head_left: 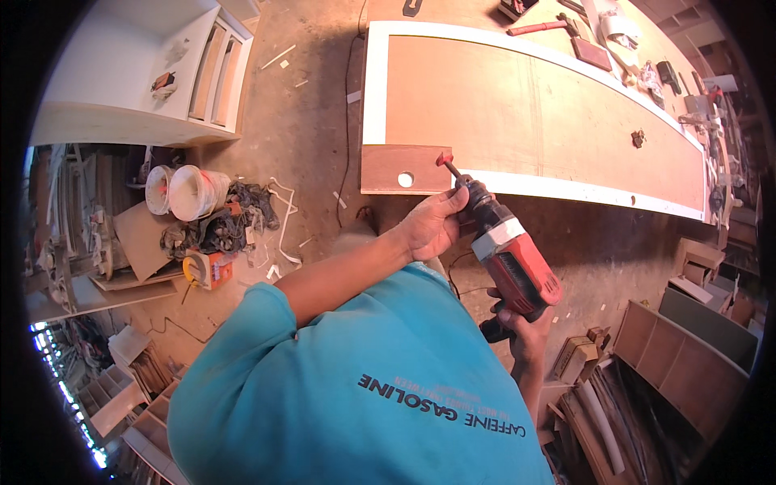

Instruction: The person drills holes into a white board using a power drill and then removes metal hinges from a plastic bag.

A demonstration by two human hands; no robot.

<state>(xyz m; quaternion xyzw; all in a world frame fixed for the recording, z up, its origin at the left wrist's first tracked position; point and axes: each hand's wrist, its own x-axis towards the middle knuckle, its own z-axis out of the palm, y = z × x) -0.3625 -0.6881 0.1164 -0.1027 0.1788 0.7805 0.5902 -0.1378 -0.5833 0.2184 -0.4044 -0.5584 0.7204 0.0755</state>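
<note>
Over the near edge of a white-framed door panel (485, 97) I hold a red and black power drill (517, 271). My right hand (527, 323) wraps its handle. The fingers of my left hand (440, 220) close at the chuck, partly hidden behind it. A red-tipped boring bit (444, 159) sticks out of the chuck, pointing away from me to the left. The bit tip appears above a brown wooden piece (380, 166) with a round hole, which lies across the panel's near left corner. Whether the tip touches that piece, I cannot tell. The panel's near rail has a small dark hole.
A red-handled hammer (537, 29) lies beyond the panel among other tools. A dark cable (347, 121) runs along the floor. To the left stand a white cabinet (145, 121), white buckets (194, 194) and an orange box (217, 271). Wooden carcasses (679, 356) crowd the right side.
</note>
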